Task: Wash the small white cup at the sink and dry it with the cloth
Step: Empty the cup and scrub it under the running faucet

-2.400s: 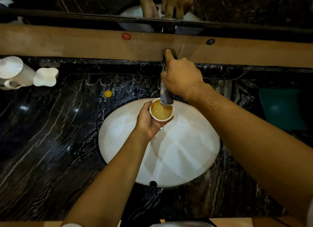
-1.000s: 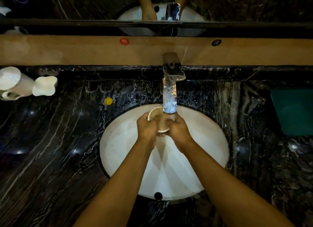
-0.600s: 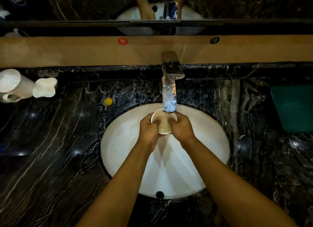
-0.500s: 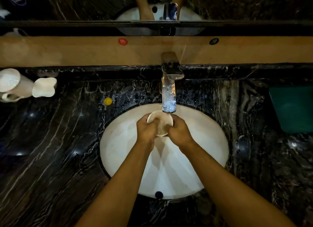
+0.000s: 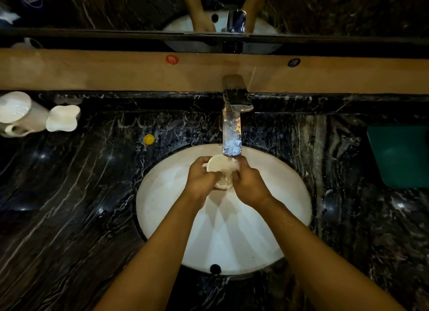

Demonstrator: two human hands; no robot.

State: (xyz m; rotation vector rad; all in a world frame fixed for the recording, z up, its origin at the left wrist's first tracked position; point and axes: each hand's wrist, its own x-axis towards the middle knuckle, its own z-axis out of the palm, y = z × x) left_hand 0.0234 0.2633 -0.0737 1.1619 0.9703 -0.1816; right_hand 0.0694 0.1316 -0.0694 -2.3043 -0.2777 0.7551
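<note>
Small white ceramic cup (image 5: 220, 171) under the chrome faucet (image 5: 232, 134) over the white oval basin (image 5: 162, 206); left hand (image 5: 199, 180) and right hand (image 5: 249, 185) clasp its sides. Red round sticker (image 5: 172, 59) text unreadable. Green cloth (image 5: 401, 155) far right.

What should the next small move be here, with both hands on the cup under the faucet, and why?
Probably turn the small white cup in the stream so water sweeps all around it. Water from the faucet is splashing over its side, the left hand and right hand both grip it over the basin, and the green cloth lies unused.
</note>
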